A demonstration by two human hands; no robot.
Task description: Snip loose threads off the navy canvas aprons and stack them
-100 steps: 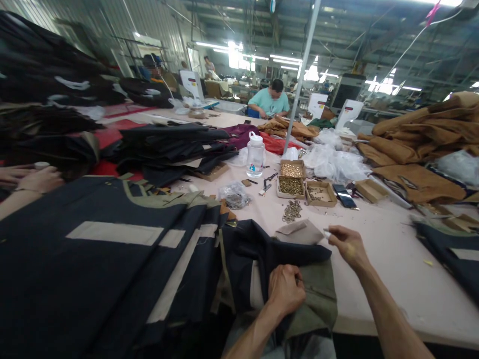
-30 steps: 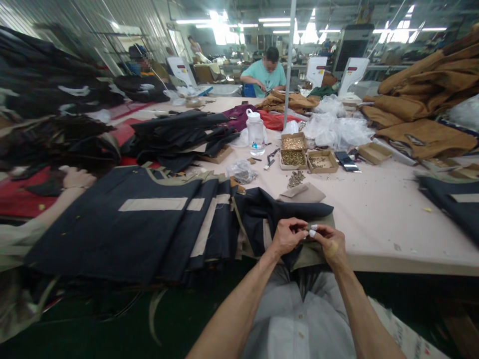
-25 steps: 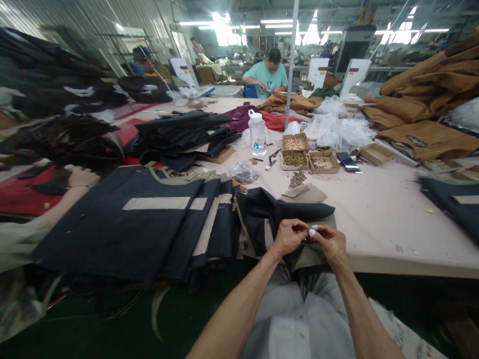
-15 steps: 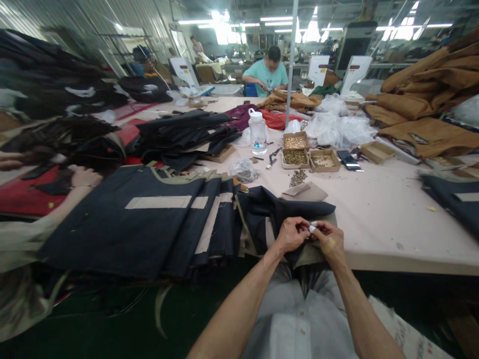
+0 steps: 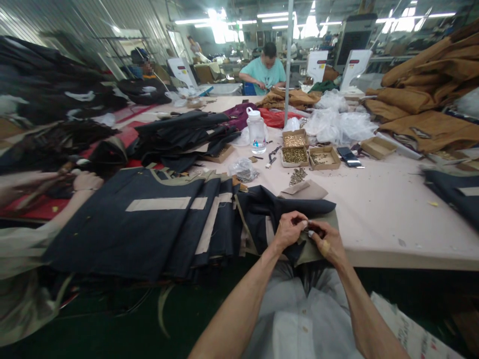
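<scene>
A dark navy garment piece with khaki backing lies bunched at the table's near edge, partly folded over itself. My left hand is closed on a gathered part of this cloth, thumb and fingertips pinched together. Close against it, my right hand is also closed, fingers curled and the thumb wrapped in something white. Whatever small thing sits between the right fingertips is hidden. To the left, a fanned stack of navy garment pieces with beige strips lies flat.
Cardboard boxes of small brass-coloured metal parts stand beyond my hands, with loose metal pieces in front. Nearby are a water bottle, a phone and brown garments. A co-worker's hand is at left; another person sits opposite.
My fingertips have shifted slightly: the right hand has turned and dropped a little, its thumb lower and farther from the left thumb. The co-worker's arms at left have moved.
</scene>
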